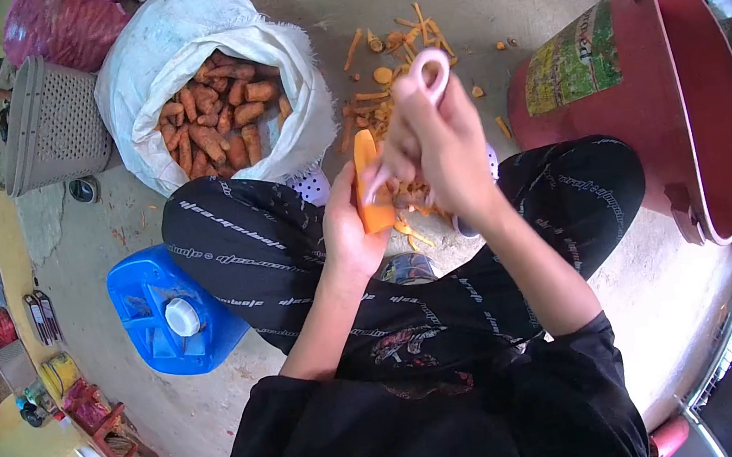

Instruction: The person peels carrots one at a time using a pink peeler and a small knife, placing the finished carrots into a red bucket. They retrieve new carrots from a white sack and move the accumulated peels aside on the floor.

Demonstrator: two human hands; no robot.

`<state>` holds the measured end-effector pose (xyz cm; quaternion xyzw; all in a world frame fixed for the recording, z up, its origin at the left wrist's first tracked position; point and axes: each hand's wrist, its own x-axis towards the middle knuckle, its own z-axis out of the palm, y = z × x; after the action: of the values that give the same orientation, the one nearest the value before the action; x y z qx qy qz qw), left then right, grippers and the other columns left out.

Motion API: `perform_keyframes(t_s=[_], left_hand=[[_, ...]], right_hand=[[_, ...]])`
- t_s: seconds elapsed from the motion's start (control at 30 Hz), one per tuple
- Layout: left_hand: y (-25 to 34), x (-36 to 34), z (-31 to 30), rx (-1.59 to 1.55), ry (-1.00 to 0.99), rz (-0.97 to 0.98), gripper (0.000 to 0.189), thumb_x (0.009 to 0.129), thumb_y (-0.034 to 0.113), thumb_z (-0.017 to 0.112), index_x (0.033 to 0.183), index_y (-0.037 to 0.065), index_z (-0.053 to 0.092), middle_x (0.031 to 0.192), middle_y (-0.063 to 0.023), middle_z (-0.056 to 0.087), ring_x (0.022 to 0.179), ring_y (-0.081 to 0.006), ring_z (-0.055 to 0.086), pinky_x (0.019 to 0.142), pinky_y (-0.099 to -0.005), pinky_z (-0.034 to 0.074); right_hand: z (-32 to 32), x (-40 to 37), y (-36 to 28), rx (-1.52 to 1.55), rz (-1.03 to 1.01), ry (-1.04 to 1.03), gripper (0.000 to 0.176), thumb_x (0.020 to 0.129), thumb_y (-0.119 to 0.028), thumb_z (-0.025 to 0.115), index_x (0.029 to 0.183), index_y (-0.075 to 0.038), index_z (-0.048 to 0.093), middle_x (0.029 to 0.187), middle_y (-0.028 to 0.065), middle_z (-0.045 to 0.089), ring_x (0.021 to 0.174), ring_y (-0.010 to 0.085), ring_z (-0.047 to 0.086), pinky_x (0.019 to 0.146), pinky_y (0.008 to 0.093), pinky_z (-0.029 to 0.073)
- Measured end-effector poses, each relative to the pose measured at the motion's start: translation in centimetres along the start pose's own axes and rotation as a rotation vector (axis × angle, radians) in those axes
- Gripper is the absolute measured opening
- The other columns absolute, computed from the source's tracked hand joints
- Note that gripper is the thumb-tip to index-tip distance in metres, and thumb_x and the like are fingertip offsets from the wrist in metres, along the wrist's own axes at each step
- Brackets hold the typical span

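Observation:
My left hand [353, 223] is wrapped round a peeled orange carrot [368, 172], which stands nearly upright in the view between my knees. In my right hand [438, 139] is a pale pink peeler [431, 72]; its looped handle end sticks out above the fingers, and its lower end is close against the carrot's right side. Whether the blade touches the carrot cannot be made out. Behind and below the hands, orange peelings and carrot pieces [376, 117] lie scattered on the concrete floor.
A white sack [172, 45] full of unpeeled carrots [209, 140] stands at the upper left, beside a grey basket [57, 127]. Near my left knee is a blue jerrycan [151, 329]. On the right, a large red bucket [651, 123] lies on its side.

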<state>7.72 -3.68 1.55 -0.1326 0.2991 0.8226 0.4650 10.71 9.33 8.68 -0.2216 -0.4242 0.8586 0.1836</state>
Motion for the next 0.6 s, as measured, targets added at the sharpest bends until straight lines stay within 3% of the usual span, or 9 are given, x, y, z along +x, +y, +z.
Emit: perform_keyframes(t_s=[0.03, 0.27, 0.37, 0.5, 0.6], left_hand=[[0.0, 0.2, -0.3, -0.034, -0.098, 0.001, 0.024, 0.094, 0.024, 0.045, 0.107, 0.005, 0.053, 0.084, -0.0033, 0.057, 0.079, -0.0141, 0.057, 0.073, -0.031, 0.048], [-0.2, -0.6, -0.2, -0.147, -0.243, -0.045, 0.025, 0.097, 0.024, 0.039, 0.103, 0.005, 0.054, 0.086, -0.0021, 0.056, 0.079, -0.0126, 0.056, 0.075, -0.0299, 0.047], [-0.9, -1.4, 1.9, -0.01, 0.043, -0.013, 0.026, 0.097, 0.026, 0.04, 0.106, 0.007, 0.054, 0.089, -0.0047, 0.058, 0.081, -0.0179, 0.057, 0.072, -0.031, 0.046], [-1.8, -1.7, 0.5, 0.031, 0.025, -0.045, 0.031, 0.099, 0.028, 0.038, 0.113, 0.004, 0.052, 0.091, -0.0057, 0.057, 0.081, -0.0166, 0.054, 0.068, -0.0317, 0.044], [-1.4, -1.8, 0.6, 0.106, -0.093, -0.05, 0.033, 0.099, 0.028, 0.039, 0.116, 0.003, 0.051, 0.092, -0.006, 0.054, 0.08, -0.0163, 0.053, 0.067, -0.0308, 0.044]], right_hand=[[0.3, -0.8, 0.2, 0.019, -0.002, -0.024, 0.022, 0.096, -0.021, 0.049, 0.093, -0.006, 0.033, 0.061, 0.0017, 0.04, 0.039, 0.0093, 0.041, 0.037, 0.0245, 0.034], [-0.2, -1.6, 1.4, 0.037, 0.001, -0.054, 0.022, 0.097, -0.022, 0.049, 0.093, -0.007, 0.034, 0.062, 0.0004, 0.039, 0.041, 0.0072, 0.035, 0.038, 0.0241, 0.033], [-0.8, -0.3, 1.6, 0.012, 0.011, -0.003, 0.022, 0.096, -0.023, 0.05, 0.092, -0.008, 0.034, 0.062, 0.0005, 0.039, 0.042, 0.0075, 0.038, 0.038, 0.024, 0.033], [-2.4, 4.6, 2.3, 0.023, -0.085, 0.011, 0.022, 0.096, -0.021, 0.047, 0.092, -0.004, 0.034, 0.062, 0.003, 0.043, 0.042, 0.0112, 0.045, 0.047, 0.0332, 0.056], [-4.7, 9.2, 3.9, -0.257, -0.202, 0.093, 0.024, 0.094, -0.02, 0.049, 0.092, -0.001, 0.035, 0.064, 0.0065, 0.048, 0.042, 0.0131, 0.049, 0.043, 0.0331, 0.054]])
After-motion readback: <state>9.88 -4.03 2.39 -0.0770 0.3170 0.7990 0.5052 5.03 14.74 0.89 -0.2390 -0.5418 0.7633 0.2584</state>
